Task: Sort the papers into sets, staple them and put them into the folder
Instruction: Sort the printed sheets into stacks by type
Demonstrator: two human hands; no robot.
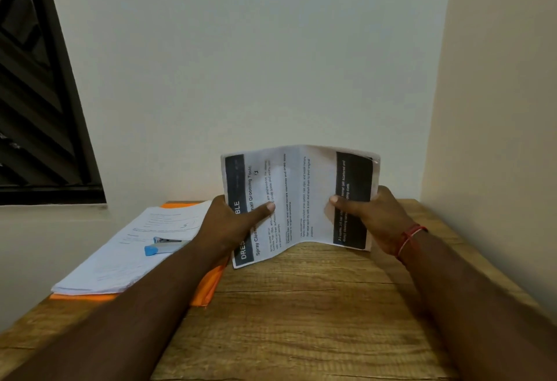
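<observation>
Gripping a white printed paper set (297, 197) with dark header bands, both hands hold it upright, its lower edge at the brown wooden table (301, 305) toward the far edge. I see the left hand (232, 227) clamped on its left side, the right hand (376, 218) pinching its right side. Along the table's left edge, a white paper stack (120, 260) lies on a flat orange folder (208, 287), a blue-and-silver stapler (164, 245) on top.

The stapler (164, 246) lies on the stack of papers (120, 260), itself on the folder (208, 287), left on the surface (301, 305). Right of these, sheets (298, 197) stand between left hand (229, 224) and right hand (376, 218).
</observation>
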